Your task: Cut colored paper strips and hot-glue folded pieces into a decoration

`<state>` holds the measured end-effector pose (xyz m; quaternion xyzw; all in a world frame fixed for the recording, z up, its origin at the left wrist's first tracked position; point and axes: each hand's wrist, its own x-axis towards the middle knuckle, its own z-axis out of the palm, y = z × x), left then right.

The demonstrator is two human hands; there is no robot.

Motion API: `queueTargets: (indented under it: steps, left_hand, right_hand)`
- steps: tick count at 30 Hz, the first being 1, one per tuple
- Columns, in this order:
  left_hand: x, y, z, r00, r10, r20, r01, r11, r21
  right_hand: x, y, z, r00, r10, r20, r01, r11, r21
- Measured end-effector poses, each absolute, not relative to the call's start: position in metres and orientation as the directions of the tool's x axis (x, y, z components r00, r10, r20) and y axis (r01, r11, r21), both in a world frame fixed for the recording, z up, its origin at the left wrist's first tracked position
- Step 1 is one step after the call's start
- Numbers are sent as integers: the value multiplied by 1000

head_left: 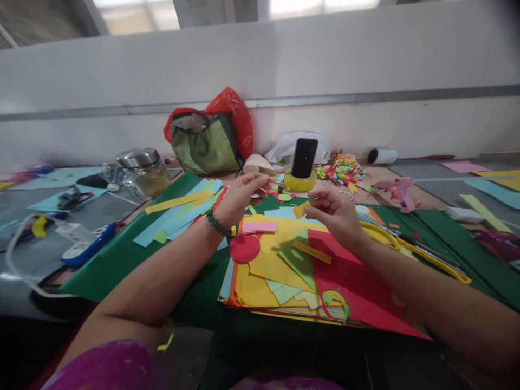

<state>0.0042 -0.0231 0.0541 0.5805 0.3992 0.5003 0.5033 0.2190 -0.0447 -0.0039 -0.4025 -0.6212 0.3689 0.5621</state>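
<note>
Yellow paper piece (pixel 301 209), pinched between the thumb and fingers of the right hand (pixel 331 211), is raised above the papers just left of that hand, perhaps to keep it free of the loose scraps. The table (pixel 428 197) runs beyond both hands, with a green sheet (pixel 122 254) spread under the work, likely as a cover. On it, nearer the body than either hand, the paper stack (pixel 239 287) lies within easy reach, probably for that reason. The green bag (pixel 205 146) stands beyond the left hand (pixel 246 197), seemingly pushed back to leave room. Between the hands and farther off, a phone (pixel 304 158) is upright at a yellow roll (pixel 300 183), which seems to prop it. A pink glue gun (pixel 402 194) rests beyond and right of the right hand. Just below the left hand is a red disc (pixel 245 248). The left hand is half closed, fingertips near together; whether they grip anything I cannot tell. The right forearm hides part of the stack, and the bag's contents are hard to make out
</note>
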Motion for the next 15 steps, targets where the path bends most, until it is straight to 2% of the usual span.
queueTargets:
  steps: [3,6,15]
  left_hand:
    - [15,-34,46,400,916,37,172,-115,978]
    - [22,-42,35,518,852,-77,271,-78,959]
    - [25,-39,17,531,843,-85,236,-51,970]
  right_hand:
    - [214,-47,-8,-120,918,379,91,390,-916]
    - [210,-50,-9,-165,907,388,99,406,-908]
    - [208,-52,-11,-199,905,375,110,401,-910]
